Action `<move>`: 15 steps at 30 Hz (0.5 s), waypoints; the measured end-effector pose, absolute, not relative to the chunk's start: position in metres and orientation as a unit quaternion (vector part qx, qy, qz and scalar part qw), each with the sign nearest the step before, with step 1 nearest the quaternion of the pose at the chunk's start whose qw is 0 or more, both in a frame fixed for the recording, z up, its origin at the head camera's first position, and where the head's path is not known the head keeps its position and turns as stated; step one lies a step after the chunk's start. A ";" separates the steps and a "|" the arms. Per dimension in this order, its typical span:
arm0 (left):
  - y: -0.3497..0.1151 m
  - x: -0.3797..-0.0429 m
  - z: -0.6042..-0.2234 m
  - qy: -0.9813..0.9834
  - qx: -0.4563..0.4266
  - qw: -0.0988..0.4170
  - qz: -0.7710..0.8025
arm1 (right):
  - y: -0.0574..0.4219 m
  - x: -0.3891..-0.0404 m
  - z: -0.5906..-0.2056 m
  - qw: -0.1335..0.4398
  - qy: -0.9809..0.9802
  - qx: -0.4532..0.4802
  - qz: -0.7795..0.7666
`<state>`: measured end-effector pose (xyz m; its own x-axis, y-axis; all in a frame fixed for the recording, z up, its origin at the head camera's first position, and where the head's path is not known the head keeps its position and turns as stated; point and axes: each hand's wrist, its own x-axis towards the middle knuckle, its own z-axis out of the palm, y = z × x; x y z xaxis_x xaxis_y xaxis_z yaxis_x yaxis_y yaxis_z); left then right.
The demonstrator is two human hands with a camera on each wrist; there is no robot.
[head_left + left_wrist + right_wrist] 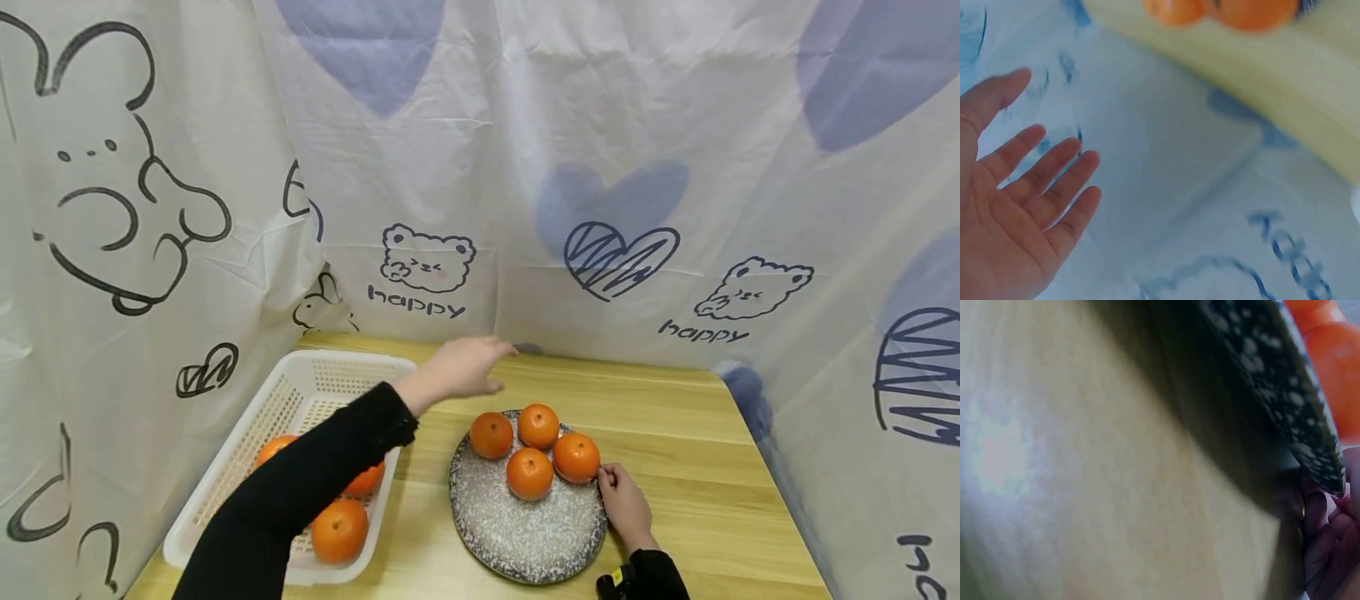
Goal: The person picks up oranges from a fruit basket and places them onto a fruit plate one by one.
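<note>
A round speckled grey plate [532, 537] carries several oranges [529, 474] grouped on its far half. At the plate's right rim my right hand [626, 507] grips the edge, fingers curled beneath it as the right wrist view shows. My left hand [463, 367] is in the air beyond the plate's far left side, between it and the white basket. Its palm and spread fingers [1063, 169] hold nothing. The nearest fruit to it is the orange [491, 435] at the plate's upper left.
Left of the plate stands a white plastic basket [300, 367] with several oranges [340, 531] inside, partly hidden by my left sleeve [315, 479]. A printed curtain [517, 208] hangs around the wooden table [697, 467] at the back and sides.
</note>
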<state>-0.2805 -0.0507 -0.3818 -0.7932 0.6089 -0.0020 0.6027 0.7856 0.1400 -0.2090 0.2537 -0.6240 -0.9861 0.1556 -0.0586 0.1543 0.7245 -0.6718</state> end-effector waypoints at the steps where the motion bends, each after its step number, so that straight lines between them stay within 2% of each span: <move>1: -0.060 -0.283 -0.376 0.948 0.310 0.010 0.073 | 0.254 -0.209 -0.624 0.001 -0.928 -0.082 0.363; 4: -0.089 -0.290 -0.364 0.955 0.280 -0.018 0.097 | 0.255 -0.210 -0.624 0.000 -0.929 -0.085 0.361; 8: -0.128 -0.292 -0.362 0.966 0.230 -0.030 0.110 | 0.256 -0.211 -0.624 0.004 -0.930 -0.086 0.357; 15: -0.187 -0.266 -0.419 0.988 0.121 -0.011 0.098 | 0.253 -0.210 -0.623 -0.005 -0.930 -0.079 0.359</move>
<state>-0.2663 -0.1875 -0.4195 -0.9703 0.2378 0.0451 0.2420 0.9513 0.1908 -0.2098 0.2529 -0.6226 -0.9873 0.1443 -0.0658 0.1511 0.7291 -0.6675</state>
